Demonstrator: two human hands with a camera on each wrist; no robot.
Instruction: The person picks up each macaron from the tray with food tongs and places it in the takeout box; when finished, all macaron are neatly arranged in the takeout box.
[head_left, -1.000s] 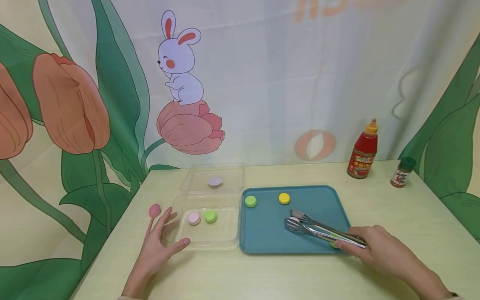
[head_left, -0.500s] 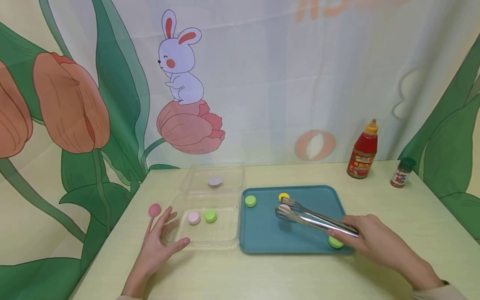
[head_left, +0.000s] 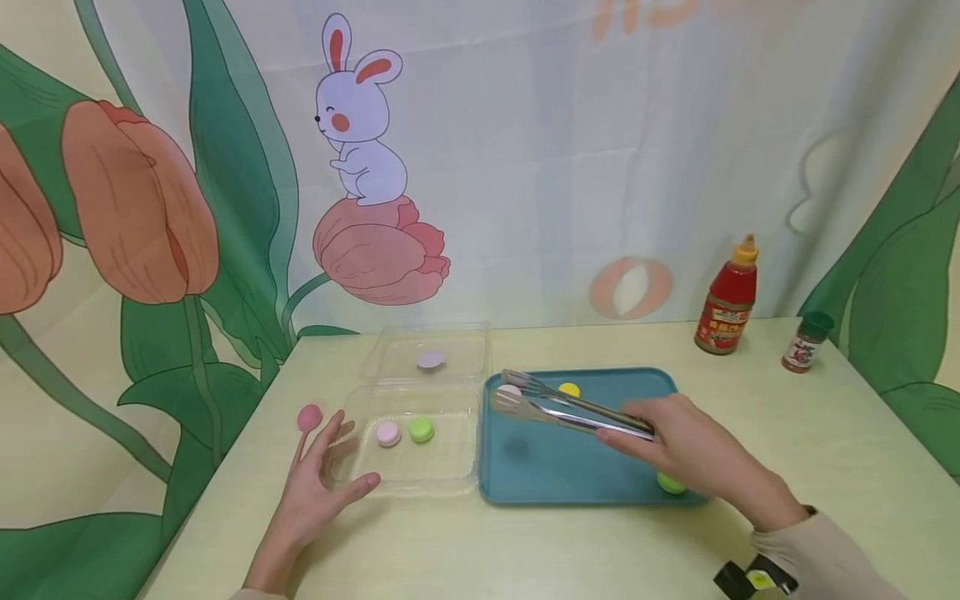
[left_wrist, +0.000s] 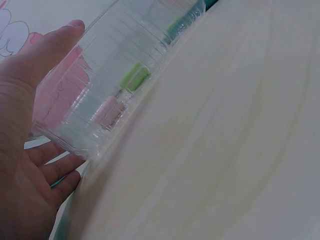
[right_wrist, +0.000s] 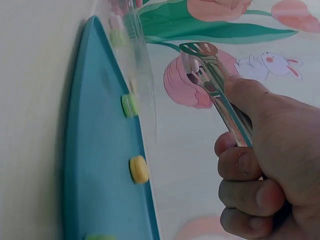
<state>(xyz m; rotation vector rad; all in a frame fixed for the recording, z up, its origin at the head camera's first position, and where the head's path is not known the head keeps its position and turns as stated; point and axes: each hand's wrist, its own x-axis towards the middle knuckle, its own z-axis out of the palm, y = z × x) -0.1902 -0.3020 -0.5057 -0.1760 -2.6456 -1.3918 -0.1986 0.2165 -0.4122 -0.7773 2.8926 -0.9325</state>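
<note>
My right hand (head_left: 682,437) grips metal tongs (head_left: 585,412) over the blue tray (head_left: 592,492). Between the tong tips is a pink macaron (head_left: 510,391), lifted above the tray in the right wrist view. A yellow macaron (right_wrist: 139,169) and a green one (right_wrist: 129,105) lie on the tray, with another green one (head_left: 670,482) near its front right corner. My left hand (head_left: 311,492) rests at the left side of the clear plastic container (head_left: 450,479), fingers spread. Inside are a pink macaron (head_left: 387,434) and a green macaron (head_left: 422,430).
The container's raised lid (head_left: 465,354) lies behind it with a pale oval piece (head_left: 431,360). A pink spoon-shaped item (head_left: 309,418) is beside my left hand. A red sauce bottle (head_left: 727,304) and a small green-capped jar (head_left: 806,343) stand at the back right.
My right hand has carried the tongs and the pink macaron leftward and up across the tray, past the yellow macaron. My left hand has stayed in place.
</note>
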